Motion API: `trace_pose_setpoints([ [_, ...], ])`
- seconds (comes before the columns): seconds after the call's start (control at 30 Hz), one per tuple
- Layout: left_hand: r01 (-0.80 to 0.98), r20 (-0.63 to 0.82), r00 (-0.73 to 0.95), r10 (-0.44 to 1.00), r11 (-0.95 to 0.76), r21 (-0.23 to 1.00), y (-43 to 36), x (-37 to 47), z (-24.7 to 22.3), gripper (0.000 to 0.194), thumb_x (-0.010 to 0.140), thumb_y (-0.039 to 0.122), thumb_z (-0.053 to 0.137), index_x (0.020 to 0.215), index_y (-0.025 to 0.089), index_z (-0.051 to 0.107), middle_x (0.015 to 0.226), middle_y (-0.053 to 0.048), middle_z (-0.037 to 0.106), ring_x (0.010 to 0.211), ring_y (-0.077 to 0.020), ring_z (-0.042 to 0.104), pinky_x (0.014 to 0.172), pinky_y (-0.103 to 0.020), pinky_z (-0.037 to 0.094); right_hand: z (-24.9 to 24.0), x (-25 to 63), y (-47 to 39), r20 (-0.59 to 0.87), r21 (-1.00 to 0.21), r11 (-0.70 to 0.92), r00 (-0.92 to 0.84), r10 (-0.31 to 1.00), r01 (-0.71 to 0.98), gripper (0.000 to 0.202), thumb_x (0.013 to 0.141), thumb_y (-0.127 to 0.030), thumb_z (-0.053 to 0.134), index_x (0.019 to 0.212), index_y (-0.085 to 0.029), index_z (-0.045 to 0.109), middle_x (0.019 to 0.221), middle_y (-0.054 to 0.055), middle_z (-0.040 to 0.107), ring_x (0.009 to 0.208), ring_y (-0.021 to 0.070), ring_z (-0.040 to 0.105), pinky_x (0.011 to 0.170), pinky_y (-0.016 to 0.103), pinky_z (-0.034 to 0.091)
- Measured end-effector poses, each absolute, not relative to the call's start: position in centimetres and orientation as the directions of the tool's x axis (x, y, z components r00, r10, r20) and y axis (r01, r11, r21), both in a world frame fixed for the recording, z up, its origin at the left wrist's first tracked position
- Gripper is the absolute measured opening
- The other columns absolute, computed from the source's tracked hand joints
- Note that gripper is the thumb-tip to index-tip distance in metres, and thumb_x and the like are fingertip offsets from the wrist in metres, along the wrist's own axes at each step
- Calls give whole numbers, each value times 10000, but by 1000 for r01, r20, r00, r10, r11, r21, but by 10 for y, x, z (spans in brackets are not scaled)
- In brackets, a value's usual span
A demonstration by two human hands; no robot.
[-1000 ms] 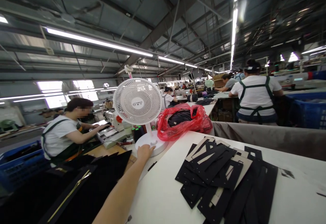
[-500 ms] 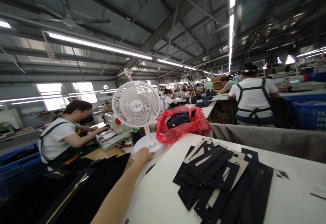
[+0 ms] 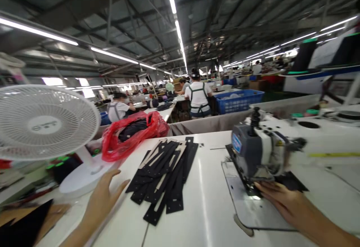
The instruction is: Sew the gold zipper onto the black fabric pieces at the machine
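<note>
My left hand (image 3: 105, 194) hovers over the white table, fingers and thumb spread, with nothing in it. It is between the base of a white fan (image 3: 84, 177) and a loose pile of black and beige strips (image 3: 165, 172). At the right, my right hand (image 3: 277, 200) lies beside the needle area of a sewing machine (image 3: 247, 149). Its fingers rest at a black piece (image 3: 292, 181) under the machine head; the fingertips are partly hidden there.
A red plastic bag (image 3: 115, 142) with black material stands behind the pile. Black fabric (image 3: 25, 224) lies at the lower left. Farther back are a blue basket (image 3: 239, 101) and a seated person (image 3: 198, 93) in a white shirt.
The view has swung right, bringing the sewing machine and my right hand into sight. My left hand has come away from the fan's base toward the pile.
</note>
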State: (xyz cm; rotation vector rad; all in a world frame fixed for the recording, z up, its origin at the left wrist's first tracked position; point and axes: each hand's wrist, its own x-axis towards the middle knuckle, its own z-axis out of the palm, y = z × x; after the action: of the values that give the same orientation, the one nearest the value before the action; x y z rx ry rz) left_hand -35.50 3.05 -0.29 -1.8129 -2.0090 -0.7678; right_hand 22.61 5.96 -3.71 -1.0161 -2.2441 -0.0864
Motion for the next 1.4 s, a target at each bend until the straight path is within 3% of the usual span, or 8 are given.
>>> trace_pose_setpoints([
  [0.1,891,627,232,744,-421,170,-5,-254,7,178,887,372,497,884,208,565,935,-41,637,910,-212,600,839,-333,463,-19,226,49,497,-184,676,-526,690,713,322,916,-239,382,1103,-184,638,1081,54,657,1018,183,605,877,305,509],
  [0.23,673,633,469,616,-713,195,-32,-113,20,162,911,162,440,966,192,589,857,-27,675,779,-158,631,844,-318,470,-4,230,39,494,-144,615,-482,724,776,333,924,-251,369,1121,-154,619,1132,96,628,1059,216,580,892,374,495],
  [0.37,691,528,509,680,-689,221,-7,-22,17,210,845,84,498,959,188,641,977,-55,689,860,-177,646,818,-311,487,-1,243,35,489,-98,574,-463,739,813,314,886,-229,411,1078,-136,641,1111,129,632,1077,270,562,908,457,465],
  [0.47,723,498,503,707,-659,206,21,12,8,145,799,82,562,809,179,670,845,-45,703,776,-182,656,758,-299,497,-2,245,42,467,-71,563,-471,748,823,291,850,-202,459,1068,-160,647,1132,110,625,1089,257,553,934,430,446],
  [0.77,770,538,441,718,-611,185,33,30,-11,114,821,123,579,773,190,657,902,-36,690,878,-201,630,843,-373,442,-18,254,50,445,-20,427,-374,813,904,428,773,-407,581,1086,-123,651,1178,186,582,1051,328,570,857,453,484],
  [0.97,711,573,447,687,-661,239,29,22,-3,127,826,141,591,922,204,644,936,-25,687,857,-202,634,800,-378,462,1,234,13,566,125,348,-355,744,929,354,842,-470,499,762,-171,673,650,71,634,587,252,603,588,426,483],
  [1.17,742,529,496,689,-653,154,26,25,-11,171,807,199,650,977,187,633,1001,-57,670,838,-229,636,733,-389,506,3,225,13,631,132,508,-468,619,851,417,934,-397,309,930,-156,650,904,123,621,807,254,591,686,402,474],
  [1.4,743,585,479,654,-657,126,28,29,-18,93,814,181,626,902,150,636,952,-83,670,793,-242,640,688,-379,541,-1,218,13,633,155,506,-479,608,848,316,906,-252,339,913,-154,639,824,114,619,722,242,578,631,400,484],
])
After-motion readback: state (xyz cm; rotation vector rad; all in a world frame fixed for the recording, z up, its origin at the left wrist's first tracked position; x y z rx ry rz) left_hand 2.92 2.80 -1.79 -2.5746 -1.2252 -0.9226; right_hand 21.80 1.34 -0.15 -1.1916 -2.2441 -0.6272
